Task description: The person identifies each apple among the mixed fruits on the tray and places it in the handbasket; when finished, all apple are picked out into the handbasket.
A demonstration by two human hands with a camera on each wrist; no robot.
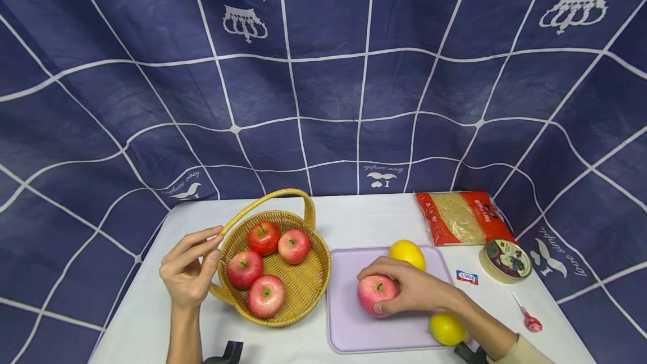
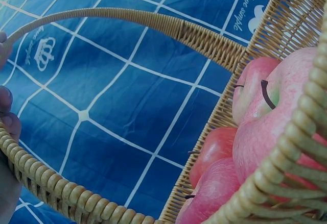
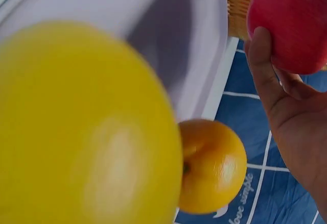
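Note:
My left hand (image 1: pixel 189 265) holds the handle (image 1: pixel 268 195) of a round wicker basket (image 1: pixel 303 302) between fingers and thumb; in the left wrist view only its fingertips show at the left edge. Several red apples (image 1: pixel 266 296) lie inside the basket, mostly in its left half. My right hand (image 1: pixel 417 288) grips another pinkish-red apple (image 1: pixel 376 295), fingers and thumb around its sides, over a pale purple tray (image 1: pixel 349 333). The right wrist view shows this apple (image 3: pixel 294 25) raised off the tray. Near that hand are an orange (image 1: pixel 407 253) and a yellow lemon (image 1: pixel 447 328).
Right of the tray are a red bag of pale grains or noodles (image 1: pixel 460 218), a round tin (image 1: pixel 505 261), a small red-blue packet (image 1: pixel 466 277) and a red lollipop (image 1: pixel 531 322). A blue checked cloth (image 1: pixel 328 89) stands behind the white table (image 1: pixel 364 212).

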